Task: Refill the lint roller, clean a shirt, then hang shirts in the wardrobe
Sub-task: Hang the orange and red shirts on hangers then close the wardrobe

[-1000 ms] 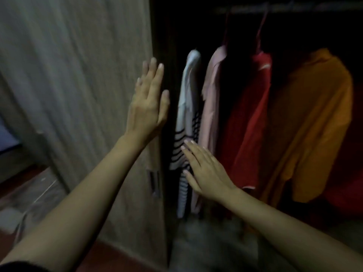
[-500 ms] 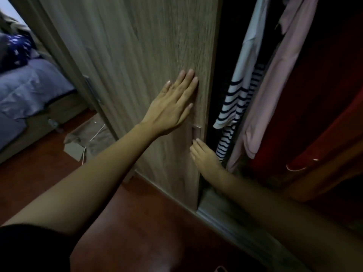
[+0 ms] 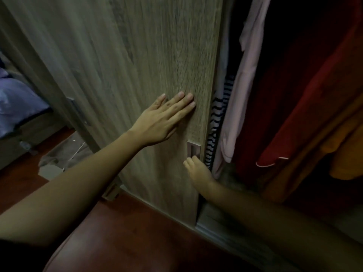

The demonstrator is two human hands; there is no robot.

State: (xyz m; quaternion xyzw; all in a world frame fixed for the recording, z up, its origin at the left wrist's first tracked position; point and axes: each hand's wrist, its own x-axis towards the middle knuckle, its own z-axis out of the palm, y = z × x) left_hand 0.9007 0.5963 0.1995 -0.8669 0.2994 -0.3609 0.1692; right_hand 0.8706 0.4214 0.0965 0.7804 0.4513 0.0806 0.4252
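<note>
The left hand (image 3: 163, 122) lay open and flat on the sliding door (image 3: 137, 55), likely stiff and heavy, best pulled by its recessed handle (image 3: 193, 151) just above the right hand (image 3: 197, 170), its grip impossible to tell, beside the wardrobe's soft hanging shirts (image 3: 241, 95).

Door (image 3: 157, 55) grey-brown woodgrain; shirts striped (navy-white) (image 3: 215, 118), pink (image 3: 241, 91), red (image 3: 306, 118), orange (image 3: 345, 154).

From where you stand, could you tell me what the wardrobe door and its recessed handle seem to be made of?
The wardrobe door looks like wood or wood-effect laminate board with a matt finish: it is pale grey-brown with long streaky grain and no shine. The recessed handle looks like metal with a satin silvery finish, since its thin frame catches the light; plated plastic is also possible.
</note>
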